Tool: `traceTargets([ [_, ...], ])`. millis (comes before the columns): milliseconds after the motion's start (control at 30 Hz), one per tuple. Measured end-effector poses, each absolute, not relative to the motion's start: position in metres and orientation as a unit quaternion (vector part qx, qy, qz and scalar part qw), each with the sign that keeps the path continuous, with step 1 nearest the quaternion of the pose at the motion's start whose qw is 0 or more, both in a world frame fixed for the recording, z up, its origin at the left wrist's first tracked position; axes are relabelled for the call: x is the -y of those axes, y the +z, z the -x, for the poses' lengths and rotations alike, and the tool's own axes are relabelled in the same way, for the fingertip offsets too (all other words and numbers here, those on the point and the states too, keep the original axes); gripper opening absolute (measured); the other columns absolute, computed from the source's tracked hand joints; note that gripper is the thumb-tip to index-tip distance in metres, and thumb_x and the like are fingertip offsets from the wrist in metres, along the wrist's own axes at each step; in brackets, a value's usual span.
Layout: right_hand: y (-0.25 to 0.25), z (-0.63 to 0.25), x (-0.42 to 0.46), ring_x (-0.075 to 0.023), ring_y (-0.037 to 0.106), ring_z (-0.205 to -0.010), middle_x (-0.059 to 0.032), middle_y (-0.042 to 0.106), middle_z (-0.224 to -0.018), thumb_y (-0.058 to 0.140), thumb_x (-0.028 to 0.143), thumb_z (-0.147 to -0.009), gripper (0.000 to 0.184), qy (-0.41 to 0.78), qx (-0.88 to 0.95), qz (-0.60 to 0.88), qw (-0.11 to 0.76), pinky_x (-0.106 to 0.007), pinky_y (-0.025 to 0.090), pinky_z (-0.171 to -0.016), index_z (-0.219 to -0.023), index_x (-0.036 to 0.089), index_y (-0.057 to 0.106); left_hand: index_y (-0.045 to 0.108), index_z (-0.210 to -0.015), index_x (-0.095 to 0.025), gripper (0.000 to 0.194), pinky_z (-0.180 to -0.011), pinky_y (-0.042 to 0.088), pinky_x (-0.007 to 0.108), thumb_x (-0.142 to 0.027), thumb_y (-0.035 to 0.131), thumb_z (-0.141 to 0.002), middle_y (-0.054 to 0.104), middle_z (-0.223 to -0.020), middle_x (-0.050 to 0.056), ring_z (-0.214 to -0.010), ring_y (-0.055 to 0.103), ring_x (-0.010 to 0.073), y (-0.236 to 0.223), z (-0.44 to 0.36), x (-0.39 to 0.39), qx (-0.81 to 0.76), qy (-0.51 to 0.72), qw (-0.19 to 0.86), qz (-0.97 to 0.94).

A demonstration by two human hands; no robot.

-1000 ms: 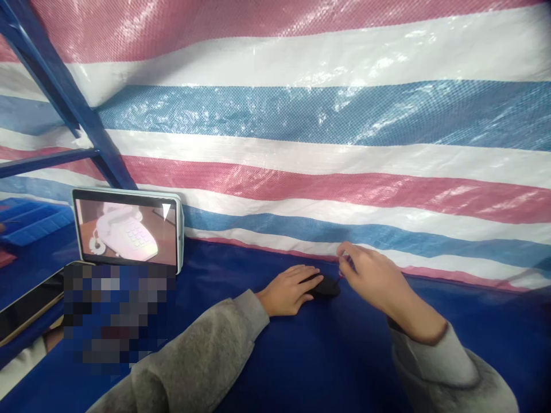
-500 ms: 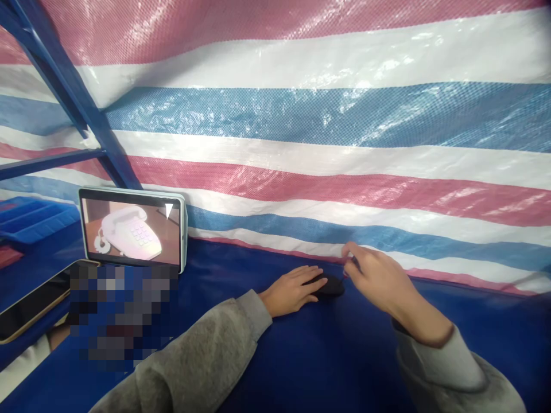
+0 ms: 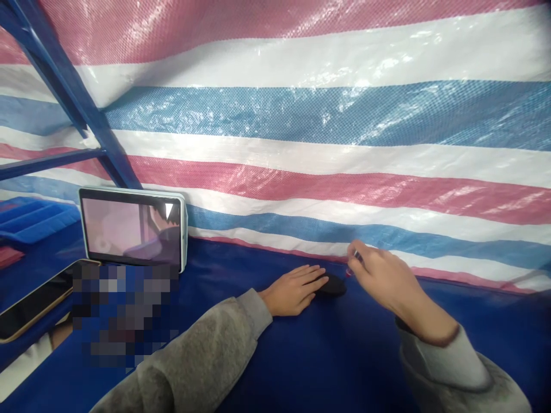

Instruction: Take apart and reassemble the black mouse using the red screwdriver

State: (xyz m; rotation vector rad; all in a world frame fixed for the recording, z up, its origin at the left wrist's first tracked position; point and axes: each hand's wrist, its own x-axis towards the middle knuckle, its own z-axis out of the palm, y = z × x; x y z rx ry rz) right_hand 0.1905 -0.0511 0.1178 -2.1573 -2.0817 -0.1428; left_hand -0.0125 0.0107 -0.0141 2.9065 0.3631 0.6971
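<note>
- While the left hand (image 3: 295, 291) lies palm down on the bench (image 3: 336, 353), its grip is lightly closed, fingers nearly straight over the left end of the mouse (image 3: 332, 286), thumb by the near edge.
- The mouse, black and rounded, sits flat on the bench between the two hands, close to the sheet (image 3: 301, 115).
- The right hand (image 3: 373, 274) is raised just right of the mouse, its grip pinched closed on a slim piece (image 3: 357, 255), mostly hidden by the fingers.
- A pinkish end of that piece shows below the fingertips, beside the mouse's right end; whether they touch, I cannot tell.
- Both grey sleeves (image 3: 206, 355) reach in from the lower edge.
- Well to the left, a tablet (image 3: 129, 229) in a pale case stands upright, its screen lit.
- A phone (image 3: 41, 301) lies left of a pixelated patch, partly over another person's white sleeve (image 3: 26, 362).
- Behind them are a blue tray (image 3: 26, 234) and a blue frame (image 3: 116, 163).
- The striped sheet fills the background.
</note>
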Motion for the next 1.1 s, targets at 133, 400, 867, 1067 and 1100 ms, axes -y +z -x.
traceTargets([
  [133, 0.1164, -0.1908, 0.0496, -0.0207, 0.064, -0.069, -0.0035, 0.070, -0.075, 0.040, 0.026, -0.092, 0.019, -0.058, 0.690, 0.718, 0.072, -0.029, 0.029, -0.059, -0.094, 0.023, 0.058, 0.033, -0.149, -0.014, 0.051, -0.122, 0.026, 0.041, -0.021, 0.041, -0.099, 0.035, -0.154, 0.012, -0.146, 0.028, 0.0217, -0.0135, 0.0129, -0.0103, -0.123, 0.230, 0.074, -0.962],
  [400, 0.1143, -0.1880, 0.0497, -0.0224, 0.064, -0.068, -0.0056, 0.071, -0.075, 0.035, 0.034, -0.096, 0.027, -0.076, 0.671, 0.736, 0.060, -0.029, 0.025, -0.056, -0.091, 0.023, 0.060, 0.034, -0.148, -0.013, 0.050, -0.122, 0.025, 0.041, -0.021, 0.042, -0.099, 0.035, -0.155, 0.012, -0.146, 0.028, 0.0221, -0.0114, 0.0133, -0.0091, -0.125, 0.223, 0.074, -0.964],
  [867, 0.1149, -0.1876, 0.0494, -0.0209, 0.065, -0.073, -0.0058, 0.071, -0.092, 0.038, 0.024, -0.093, 0.024, -0.077, 0.696, 0.710, 0.075, -0.030, 0.031, -0.058, -0.102, 0.022, 0.060, 0.031, -0.149, -0.015, 0.051, -0.121, 0.027, 0.043, -0.021, 0.040, -0.099, 0.035, -0.155, 0.012, -0.146, 0.029, 0.0226, -0.0128, 0.0132, -0.0097, -0.125, 0.227, 0.080, -0.963],
  [1067, 0.1097, -0.1914, 0.0484, -0.0209, 0.066, -0.075, -0.0073, 0.070, -0.095, 0.032, 0.027, -0.098, 0.030, -0.079, 0.711, 0.694, 0.077, -0.030, 0.032, -0.058, -0.109, 0.020, 0.059, 0.033, -0.148, -0.015, 0.050, -0.121, 0.026, 0.042, -0.021, 0.041, -0.099, 0.035, -0.155, 0.011, -0.145, 0.029, 0.0220, -0.0117, 0.0126, -0.0090, -0.124, 0.223, 0.074, -0.964],
  [1100, 0.1085, -0.1923, 0.0483, -0.0218, 0.066, -0.076, -0.0068, 0.071, -0.090, 0.033, 0.029, -0.099, 0.030, -0.078, 0.714, 0.692, 0.076, -0.030, 0.033, -0.059, -0.109, 0.020, 0.059, 0.034, -0.148, -0.015, 0.050, -0.121, 0.026, 0.042, -0.020, 0.041, -0.099, 0.035, -0.154, 0.012, -0.145, 0.030, 0.0220, -0.0114, 0.0125, -0.0088, -0.121, 0.224, 0.072, -0.964],
])
